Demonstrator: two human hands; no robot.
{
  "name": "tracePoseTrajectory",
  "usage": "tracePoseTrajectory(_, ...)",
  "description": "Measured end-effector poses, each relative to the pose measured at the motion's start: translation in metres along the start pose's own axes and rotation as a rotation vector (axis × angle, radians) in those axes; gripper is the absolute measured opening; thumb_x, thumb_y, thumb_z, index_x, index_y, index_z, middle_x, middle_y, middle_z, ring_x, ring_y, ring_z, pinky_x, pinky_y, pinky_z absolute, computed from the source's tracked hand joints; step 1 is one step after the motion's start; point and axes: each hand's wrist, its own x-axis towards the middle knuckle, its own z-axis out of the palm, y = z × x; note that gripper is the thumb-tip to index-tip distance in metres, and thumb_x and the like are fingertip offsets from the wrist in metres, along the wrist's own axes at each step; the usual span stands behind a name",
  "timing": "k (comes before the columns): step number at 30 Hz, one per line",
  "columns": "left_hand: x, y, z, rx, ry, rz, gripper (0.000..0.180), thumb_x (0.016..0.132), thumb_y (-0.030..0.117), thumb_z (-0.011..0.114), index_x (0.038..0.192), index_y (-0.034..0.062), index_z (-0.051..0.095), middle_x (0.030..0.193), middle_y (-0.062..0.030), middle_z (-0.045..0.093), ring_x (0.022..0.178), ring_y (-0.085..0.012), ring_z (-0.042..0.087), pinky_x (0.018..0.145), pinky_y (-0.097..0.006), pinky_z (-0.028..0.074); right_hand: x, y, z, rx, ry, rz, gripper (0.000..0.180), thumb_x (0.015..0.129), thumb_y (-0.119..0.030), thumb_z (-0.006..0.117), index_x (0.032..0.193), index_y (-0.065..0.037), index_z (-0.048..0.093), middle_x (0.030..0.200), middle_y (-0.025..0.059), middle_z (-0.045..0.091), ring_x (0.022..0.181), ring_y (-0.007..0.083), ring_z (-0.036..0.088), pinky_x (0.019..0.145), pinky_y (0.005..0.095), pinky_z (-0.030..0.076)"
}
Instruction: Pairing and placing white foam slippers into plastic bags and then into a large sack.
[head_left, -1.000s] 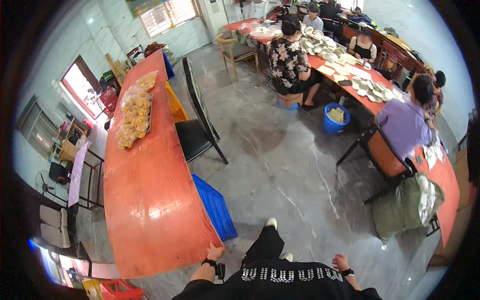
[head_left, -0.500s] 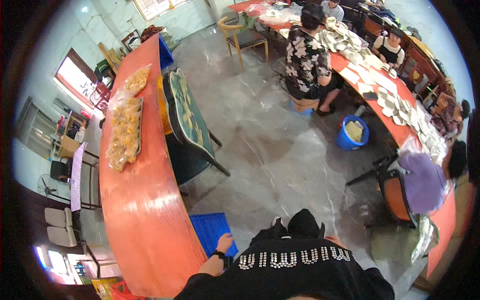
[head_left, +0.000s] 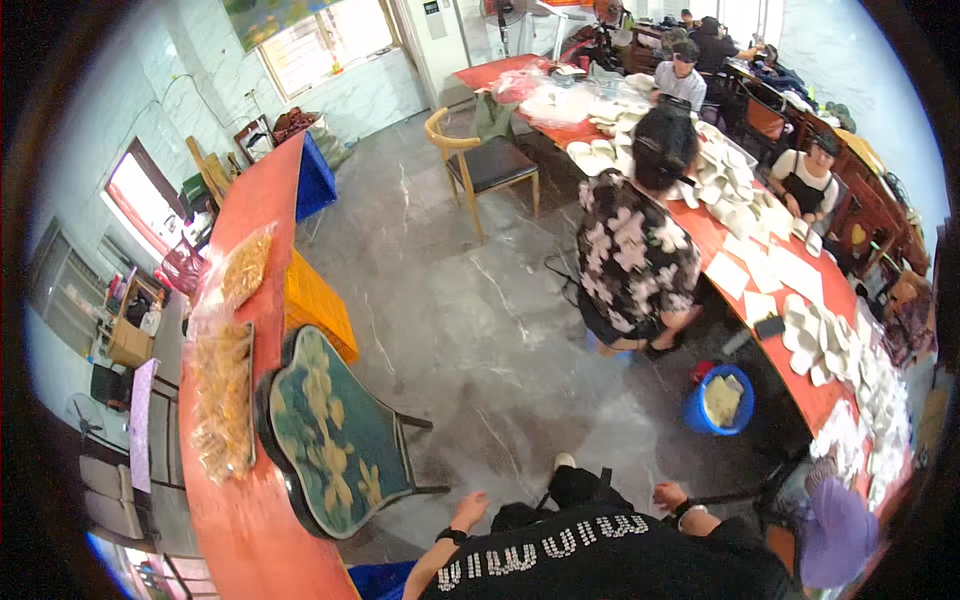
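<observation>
My left hand (head_left: 469, 511) hangs in front of me, fingers apart and holding nothing. Wearing a pale wristband, my right hand (head_left: 671, 495) is also empty, its fingers loosely spread. Both hands are over the grey floor (head_left: 500, 400) and touch nothing. Nearest to my left hand is a chair (head_left: 335, 430) with a green, flower-patterned back, beside the long red table (head_left: 230, 525). Close to my right side, a person in a purple top (head_left: 840, 535) sits at the other red table (head_left: 735, 270).
A blue bucket (head_left: 692, 412) with pale scraps stands ahead right. A person in a flowered shirt (head_left: 640, 250) sits near white curved pieces (head_left: 725, 180). Bagged yellow goods (head_left: 222, 400) lie on the left table. Ahead are a yellow crate (head_left: 318, 305) and a wooden chair (head_left: 490, 165).
My view has moved forward into the room, so the green chair and bucket are nearer. My right hand, mostly hidden before, now shows. The person in the flowered shirt appears closer.
</observation>
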Motion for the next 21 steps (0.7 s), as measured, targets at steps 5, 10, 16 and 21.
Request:
tracePoseTrajectory(5, 0.052, 0.036, -0.063, -0.401, 0.093, -0.047, 0.045, 0.081, 0.017, 0.055, 0.122, 0.0033, 0.043, 0.089, -0.0069, 0.058, 0.070, -0.0148, 0.056, 0.058, -0.029, 0.045, 0.032, -0.215, 0.068, -0.359, -0.128, -0.287, 0.034, 0.079, -0.026, 0.054, 0.105, -0.004, 0.054, 0.089, 0.0063, 0.059, 0.075, 0.0159, 0.056, 0.059, 0.0316, 0.045)
tracePoseTrajectory(10, 0.120, 0.061, -0.131, -0.616, 0.087, -0.256, 0.038, 0.077, 0.017, 0.057, 0.110, -0.0012, 0.052, 0.081, -0.0072, 0.061, 0.063, -0.0147, 0.057, 0.055, -0.030, 0.044, 0.076, -0.330, 0.120, -0.155, -0.095, -0.311, 0.037, 0.079, -0.023, 0.055, 0.111, -0.004, 0.051, 0.090, 0.0051, 0.059, 0.079, 0.0151, 0.056, 0.060, 0.0314, 0.045)
tracePoseTrajectory(16, 0.267, 0.111, -0.244, -0.416, 0.001, -0.152, 0.030, 0.076, 0.018, 0.055, 0.101, 0.0005, 0.057, 0.089, -0.0132, 0.060, 0.074, -0.0196, 0.058, 0.062, -0.032, 0.046, 0.157, -0.326, 0.115, -0.656, -0.176, -0.318, 0.036, 0.076, -0.026, 0.058, 0.107, -0.009, 0.055, 0.083, 0.0025, 0.057, 0.074, 0.0151, 0.055, 0.059, 0.0343, 0.045)
tracePoseTrajectory(21, 0.396, 0.219, -0.336, 0.102, 0.098, 0.273, 0.032, 0.077, 0.023, 0.055, 0.101, 0.0028, 0.058, 0.098, -0.0180, 0.059, 0.093, -0.0318, 0.056, 0.080, -0.039, 0.044, 0.118, -0.338, 0.164, -0.050, -0.054, 0.168, 0.026, 0.081, -0.027, 0.052, 0.099, -0.008, 0.056, 0.104, 0.0069, 0.056, 0.097, 0.0225, 0.055, 0.082, 0.0379, 0.043)
